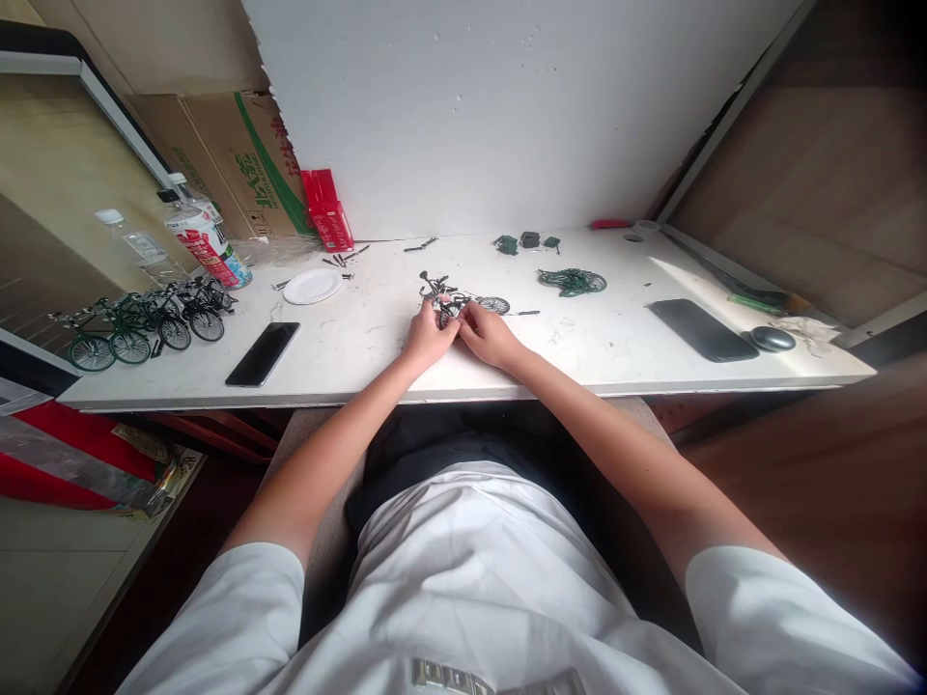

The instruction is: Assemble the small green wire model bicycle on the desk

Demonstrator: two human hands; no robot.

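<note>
A small black model bicycle (494, 305) lies at the middle of the white table (348, 367), partly covered by my fingers. My left hand (429, 338) is closed on its left part, and my right hand (487, 334) pinches it just beside, the fingertips of both nearly touching. One wheel shows to the right of my right hand, with a thin dark rod (527, 313) close by. Loose black parts (435, 286) show just beyond my left hand. The exact piece between my fingertips is too small to make out.
Several model bicycles (131, 346) stand at the left, near bottles (207, 246) and a phone (263, 354). A white plate (312, 287) lies left of centre. Green bicycle parts (572, 281), small dark pieces (530, 238) and a dark flat object (701, 330) are towards the right.
</note>
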